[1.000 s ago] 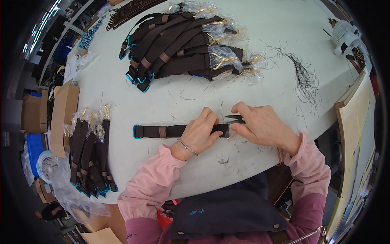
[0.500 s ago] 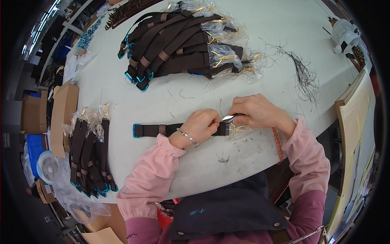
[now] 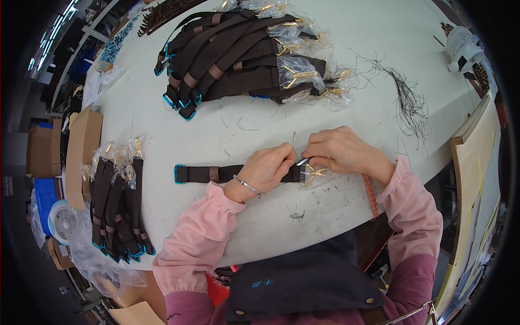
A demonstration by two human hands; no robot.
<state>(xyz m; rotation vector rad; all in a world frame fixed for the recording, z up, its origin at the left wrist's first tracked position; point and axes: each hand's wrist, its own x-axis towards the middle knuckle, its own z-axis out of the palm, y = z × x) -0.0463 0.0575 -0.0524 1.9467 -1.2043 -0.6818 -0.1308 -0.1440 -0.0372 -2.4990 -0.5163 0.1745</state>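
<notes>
A dark brown strap [image 3: 208, 174] with a blue-edged end lies flat on the white table [image 3: 303, 216]. Its right end carries a gold clasp in clear plastic wrap [image 3: 314, 174]. My left hand [image 3: 269, 168] presses on the strap just left of the clasp, fingers pinched on it. My right hand [image 3: 338, 151] is closed around a small metal tool [image 3: 302, 161] whose tip touches the strap beside the clasp. Which kind of tool it is I cannot make out.
A large pile of like straps with wrapped gold clasps [image 3: 238, 59] lies at the far side. A smaller stack of straps [image 3: 116, 206] lies at the left edge. Cut dark threads [image 3: 406, 97] lie far right. A wooden board [image 3: 476, 162] stands at right, cardboard [image 3: 81, 151] at left.
My right hand has lifted off the strap end and now holds the metal tool at the clasp. My left hand has shifted slightly right along the strap.
</notes>
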